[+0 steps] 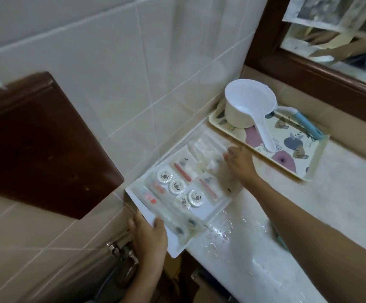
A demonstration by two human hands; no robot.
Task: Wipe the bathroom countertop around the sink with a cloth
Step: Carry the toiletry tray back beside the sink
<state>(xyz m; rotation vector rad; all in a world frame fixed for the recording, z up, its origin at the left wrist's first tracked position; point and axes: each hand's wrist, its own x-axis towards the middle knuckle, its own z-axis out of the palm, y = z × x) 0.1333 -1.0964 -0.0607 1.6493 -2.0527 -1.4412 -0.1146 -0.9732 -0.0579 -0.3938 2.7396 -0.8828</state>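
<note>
Head view: the left hand (149, 235) grips the near-left corner of a white tray (173, 248), thumb on top of the rim and fingers curled beneath it. That corner juts out past the countertop's (341, 193) left end. The right hand (240, 164) is on the tray's far-right edge with its fingers bent down over the wrapped items. Blur hides whether it pinches the rim or only rests there. The tray holds round soap packets (165, 176), pinkish-red sticks (182, 172) and other clear-wrapped toiletries. Water drops (219, 232) lie on the pale countertop just beside the tray's near-right edge. A sliver of teal (281, 239) shows beside the right forearm, and I cannot tell whether it is the cloth. Toward the countertop's back corner sits a floral tray (318, 159) carrying a white dipper (248, 103) and a blue-handled item (307, 123). Above it is a wood-framed mirror (341, 40). On the tiled wall (112, 62) to the left are a dark wooden panel (35, 145) and a metal valve (120, 248).
</note>
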